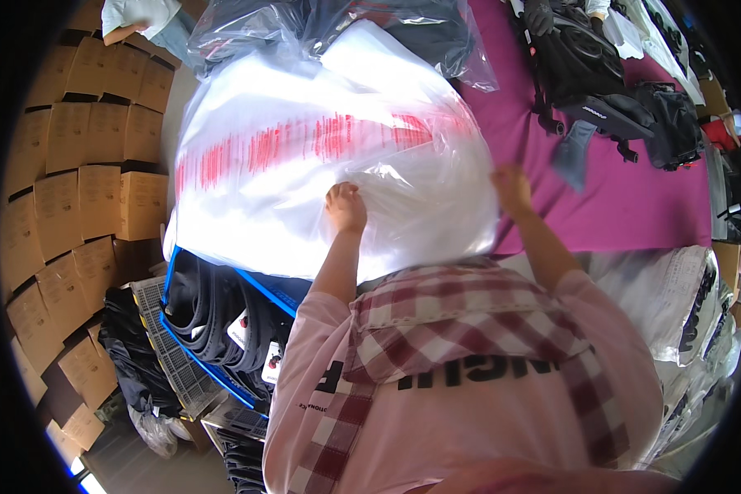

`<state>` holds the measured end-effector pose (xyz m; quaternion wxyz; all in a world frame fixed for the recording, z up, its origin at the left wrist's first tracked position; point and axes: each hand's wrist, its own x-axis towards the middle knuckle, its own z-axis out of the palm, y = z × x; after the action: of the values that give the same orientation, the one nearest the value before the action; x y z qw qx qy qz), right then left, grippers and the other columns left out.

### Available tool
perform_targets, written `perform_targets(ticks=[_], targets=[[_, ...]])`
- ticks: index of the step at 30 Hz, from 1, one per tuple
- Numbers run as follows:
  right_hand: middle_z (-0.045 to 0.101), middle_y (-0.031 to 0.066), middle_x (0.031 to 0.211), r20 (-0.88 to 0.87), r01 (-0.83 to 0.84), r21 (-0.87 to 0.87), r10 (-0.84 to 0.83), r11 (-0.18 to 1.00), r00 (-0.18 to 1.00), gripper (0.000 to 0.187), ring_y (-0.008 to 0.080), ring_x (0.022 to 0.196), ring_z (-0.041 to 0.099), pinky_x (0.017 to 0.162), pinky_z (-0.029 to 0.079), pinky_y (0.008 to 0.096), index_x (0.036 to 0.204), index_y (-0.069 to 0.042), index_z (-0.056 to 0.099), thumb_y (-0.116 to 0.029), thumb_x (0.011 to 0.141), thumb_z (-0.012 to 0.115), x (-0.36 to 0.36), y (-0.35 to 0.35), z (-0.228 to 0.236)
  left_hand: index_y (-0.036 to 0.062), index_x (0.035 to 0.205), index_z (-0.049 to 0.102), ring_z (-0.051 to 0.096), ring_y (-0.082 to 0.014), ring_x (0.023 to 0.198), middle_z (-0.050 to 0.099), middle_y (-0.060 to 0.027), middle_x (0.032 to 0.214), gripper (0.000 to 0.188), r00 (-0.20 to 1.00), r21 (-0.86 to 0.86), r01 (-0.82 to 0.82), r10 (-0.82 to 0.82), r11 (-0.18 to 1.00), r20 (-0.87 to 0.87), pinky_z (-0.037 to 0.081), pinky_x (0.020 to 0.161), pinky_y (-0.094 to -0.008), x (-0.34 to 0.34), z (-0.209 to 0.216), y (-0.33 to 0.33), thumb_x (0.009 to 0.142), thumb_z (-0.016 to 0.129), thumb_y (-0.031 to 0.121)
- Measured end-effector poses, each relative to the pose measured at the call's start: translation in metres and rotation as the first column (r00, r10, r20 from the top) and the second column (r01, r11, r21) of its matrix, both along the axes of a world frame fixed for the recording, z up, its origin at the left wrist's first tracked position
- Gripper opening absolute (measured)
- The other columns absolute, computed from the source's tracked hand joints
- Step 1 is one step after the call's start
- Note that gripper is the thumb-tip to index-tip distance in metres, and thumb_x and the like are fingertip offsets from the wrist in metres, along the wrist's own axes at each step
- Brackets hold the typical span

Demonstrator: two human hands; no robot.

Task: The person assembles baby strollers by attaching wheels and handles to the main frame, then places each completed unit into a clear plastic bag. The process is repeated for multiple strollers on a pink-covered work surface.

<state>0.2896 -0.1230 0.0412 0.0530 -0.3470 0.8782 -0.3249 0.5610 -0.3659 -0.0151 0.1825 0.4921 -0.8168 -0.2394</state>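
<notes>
A big, clear plastic bag [288, 210] with red printing and bulky white contents fills the middle of the purple-covered table in front of me. My left hand [346, 207] is on the near side of the bag, its fingers curled closed on the plastic film. My right hand [512, 191] is at the bag's right edge, smeared by motion, so its fingers cannot be made out. To the right of that hand, a grey flat strip or flap [574, 156], also blurred, lies over the purple cloth [634, 206].
Dark items in clear bags [255, 33] lie behind the white bundle. Black bags with straps [580, 58] sit at the far right, near another person's gloved hand [538, 16]. Cardboard boxes [99, 132] are stacked left. A blue-rimmed crate [214, 370] holds dark tagged goods below.
</notes>
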Motion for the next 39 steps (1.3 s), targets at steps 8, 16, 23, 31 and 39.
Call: perform_targets(ticks=[8,16,23,31,39], targets=[[0.049,0.0090,0.130,-0.121,-0.469,0.106,0.480,0.877,0.869,0.033,0.0284,0.126,0.041,0.102,0.032,0.0463,0.113,-0.008,0.058,-0.021,0.084,0.062,0.059,-0.016,0.031,0.0154,0.102,0.060,0.043,-0.0273,0.127,0.055,-0.0047,0.125,0.028,0.903,-0.197,0.426,-0.427,0.883,0.039,0.028,0.106,-0.0504,-0.028,-0.003,0.091,0.079,0.068,0.028],[0.048,0.0064,0.133,-0.046,-0.482,0.111,0.489,0.869,0.871,0.034,0.0219,0.127,0.041,0.108,0.026,0.0486,0.116,-0.009,0.057,-0.028,0.087,0.058,0.046,-0.007,-0.009,0.0034,0.087,0.058,0.056,-0.0214,0.080,0.060,-0.0075,0.082,0.021,0.908,0.398,-0.181,0.308,0.900,-0.285,0.045,0.074,-0.0338,0.022,0.002,0.011,0.089,0.058,0.024],[0.066,0.0112,0.099,0.472,-0.252,-0.356,0.406,0.900,0.783,0.036,0.0301,0.099,0.061,0.097,0.041,0.0389,0.104,-0.005,0.063,-0.037,0.094,0.048,0.028,-0.029,0.015,-0.0013,0.087,0.055,0.056,-0.0235,0.075,0.060,-0.0109,0.083,0.011,0.801,0.062,0.304,-0.220,0.951,-0.558,0.046,0.072,-0.0323,-0.031,0.188,0.046,0.087,0.062,0.007],[0.060,0.0132,0.112,0.740,0.148,-0.130,-0.003,0.980,0.673,0.066,0.0227,0.094,0.062,0.074,0.053,0.0387,0.131,0.002,0.041,-0.037,0.085,0.067,0.035,-0.042,0.025,-0.0007,0.085,0.049,0.061,-0.0327,0.088,0.060,-0.0178,0.093,0.013,0.736,-0.106,0.515,-0.503,0.850,-0.453,0.049,0.077,-0.0356,-0.023,0.199,0.103,0.083,0.062,-0.003],[0.062,0.0062,0.085,0.950,0.124,-0.159,0.118,0.979,0.288,0.044,0.0132,0.070,0.058,0.067,0.048,0.0257,0.121,0.000,0.054,-0.019,0.085,0.068,0.043,-0.032,0.046,-0.0001,0.087,0.049,0.061,-0.0321,0.083,0.060,-0.0161,0.092,0.013,0.724,-0.133,0.451,-0.449,0.882,-0.523,0.049,0.075,-0.0344,-0.011,0.210,0.076,0.084,0.062,-0.001]])
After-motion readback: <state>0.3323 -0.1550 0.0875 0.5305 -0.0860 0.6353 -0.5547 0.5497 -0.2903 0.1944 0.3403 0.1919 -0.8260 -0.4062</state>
